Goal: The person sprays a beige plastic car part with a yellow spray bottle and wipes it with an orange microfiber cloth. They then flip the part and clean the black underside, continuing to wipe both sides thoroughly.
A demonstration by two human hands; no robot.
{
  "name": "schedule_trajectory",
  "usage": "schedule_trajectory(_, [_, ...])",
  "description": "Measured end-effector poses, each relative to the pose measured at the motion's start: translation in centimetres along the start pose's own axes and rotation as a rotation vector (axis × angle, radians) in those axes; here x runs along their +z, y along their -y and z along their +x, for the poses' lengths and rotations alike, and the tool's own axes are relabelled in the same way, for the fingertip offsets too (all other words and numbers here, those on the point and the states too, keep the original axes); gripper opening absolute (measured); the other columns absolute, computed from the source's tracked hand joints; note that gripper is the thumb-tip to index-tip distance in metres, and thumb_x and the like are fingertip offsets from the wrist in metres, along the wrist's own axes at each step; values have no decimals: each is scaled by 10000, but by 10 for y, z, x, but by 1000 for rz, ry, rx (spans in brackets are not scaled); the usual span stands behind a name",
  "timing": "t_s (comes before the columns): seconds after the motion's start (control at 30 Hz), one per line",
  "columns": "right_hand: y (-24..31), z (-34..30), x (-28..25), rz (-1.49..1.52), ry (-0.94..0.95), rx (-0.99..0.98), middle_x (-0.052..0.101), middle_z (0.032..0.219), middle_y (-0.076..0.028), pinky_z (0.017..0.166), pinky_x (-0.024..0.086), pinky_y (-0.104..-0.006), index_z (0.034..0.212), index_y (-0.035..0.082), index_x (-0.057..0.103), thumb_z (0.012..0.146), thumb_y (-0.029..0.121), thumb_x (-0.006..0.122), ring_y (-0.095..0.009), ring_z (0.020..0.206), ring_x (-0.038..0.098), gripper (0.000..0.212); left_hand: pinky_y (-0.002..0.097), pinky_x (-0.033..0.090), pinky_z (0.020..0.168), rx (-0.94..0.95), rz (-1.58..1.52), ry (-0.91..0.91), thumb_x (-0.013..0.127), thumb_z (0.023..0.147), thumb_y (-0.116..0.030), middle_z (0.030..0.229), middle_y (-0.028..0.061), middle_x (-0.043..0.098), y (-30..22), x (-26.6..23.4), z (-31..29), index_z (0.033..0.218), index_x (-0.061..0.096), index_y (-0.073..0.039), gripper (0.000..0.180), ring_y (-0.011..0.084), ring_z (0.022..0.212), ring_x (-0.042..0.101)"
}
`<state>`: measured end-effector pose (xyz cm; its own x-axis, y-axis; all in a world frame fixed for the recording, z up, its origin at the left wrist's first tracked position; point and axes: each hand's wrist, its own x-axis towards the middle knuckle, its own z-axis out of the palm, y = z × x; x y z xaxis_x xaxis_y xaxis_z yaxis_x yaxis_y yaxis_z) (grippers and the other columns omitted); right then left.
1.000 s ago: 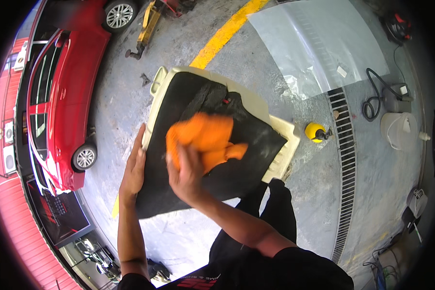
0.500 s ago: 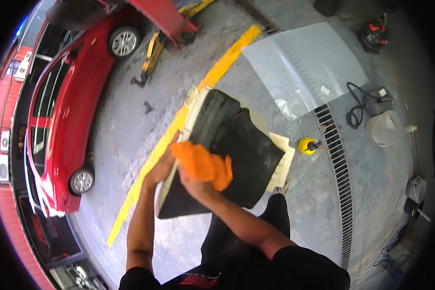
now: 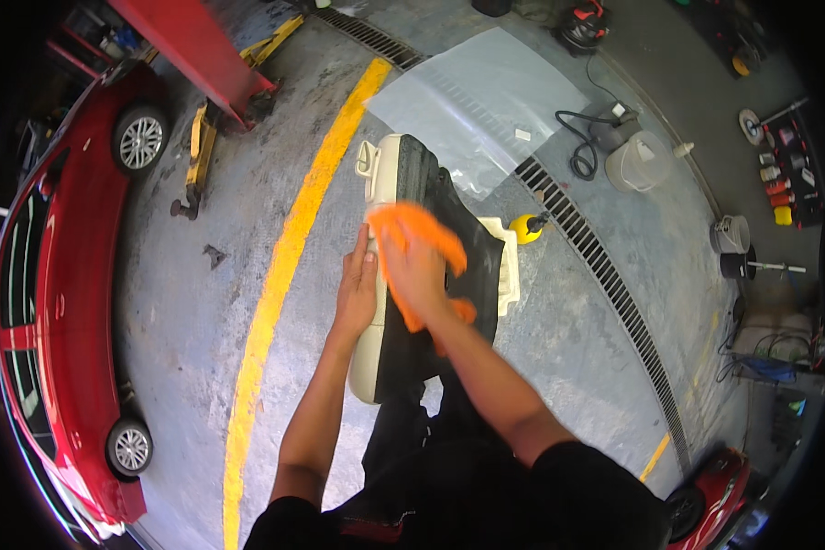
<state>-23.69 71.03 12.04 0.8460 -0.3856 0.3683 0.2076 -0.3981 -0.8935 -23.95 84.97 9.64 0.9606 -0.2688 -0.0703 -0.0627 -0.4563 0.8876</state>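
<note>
A cream car seat back (image 3: pixel 367 362) with a black rear panel (image 3: pixel 405 353) stands upright in front of my legs. My left hand (image 3: pixel 356 291) lies along its cream left side, fingers stretched out and touching the surface. In my right hand (image 3: pixel 417 277) is a bunched orange cloth (image 3: pixel 438 229), pressed against the seat's upper left part, where the cream edge meets the black panel. Motion slightly blurs the cloth. A cream flange (image 3: pixel 510 275) sticks out on the seat's right side. The fingertips of my right hand are partly hidden by the cloth.
A yellow spray bottle (image 3: pixel 525 227) stands right of the seat, near a floor drain grate (image 3: pixel 605 266). Clear plastic sheeting (image 3: pixel 495 92) lies ahead. Farther right are a bucket (image 3: pixel 637 165) and a black hose (image 3: pixel 577 156). A red car (image 3: pixel 78 302) and a red lift post (image 3: pixel 183 55) are left.
My right hand and the cloth have moved up along the seat's left edge. My left hand stays on the cream side. The view has swung right, and the seat appears more upright.
</note>
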Motion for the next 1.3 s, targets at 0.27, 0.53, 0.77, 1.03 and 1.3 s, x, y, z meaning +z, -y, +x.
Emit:
schedule_trajectory(0.27, [-38, 95, 25, -344, -146, 71, 656, 1144, -230, 883, 526, -516, 1160, 62, 699, 1001, 282, 610, -432, 1047, 650, 285, 409, 337, 1187, -20, 27, -9, 390, 1143, -341, 1475, 247, 476, 4, 3, 7, 1649, 353, -131, 549, 377, 1359, 481])
schedule_trajectory(0.53, [42, -125, -9, -89, -37, 171, 715, 1222, -195, 1036, 470, -514, 1194, 22, 704, 1030, 249, 595, -422, 1109, 661, 300, 439, 403, 1132, -17, -44, -35, 414, 1136, -357, 1404, 287, 542, 15, 7, -8, 1648, 373, -201, 537, 427, 1274, 542])
schedule_trajectory(0.77, [11, -36, 2, -268, -93, 263, 707, 1021, -202, 820, 540, -472, 1123, 32, 647, 1042, 299, 619, -413, 976, 686, 280, 457, 393, 1156, -2, 55, -36, 496, 1088, -468, 1441, 312, 526, 27, 10, 8, 1652, 364, -201, 638, 459, 1336, 525])
schedule_trajectory(1.03, [53, -146, -27, -141, -16, 297, 678, 915, -196, 722, 537, -470, 962, 17, 647, 952, 247, 738, -392, 848, 701, 248, 450, 385, 1174, -64, 24, 23, 666, 950, -589, 1505, 351, 478, -5, 10, -9, 1661, 318, -128, 917, 458, 1422, 479])
schedule_trajectory(1.3, [54, -216, -27, -81, 84, 64, 680, 873, -186, 670, 546, -430, 1001, 29, 691, 917, 243, 754, -360, 762, 697, 238, 435, 399, 1164, -111, 32, -17, 706, 875, -638, 1443, 349, 541, 17, 12, 10, 1672, 313, -202, 989, 467, 1374, 530])
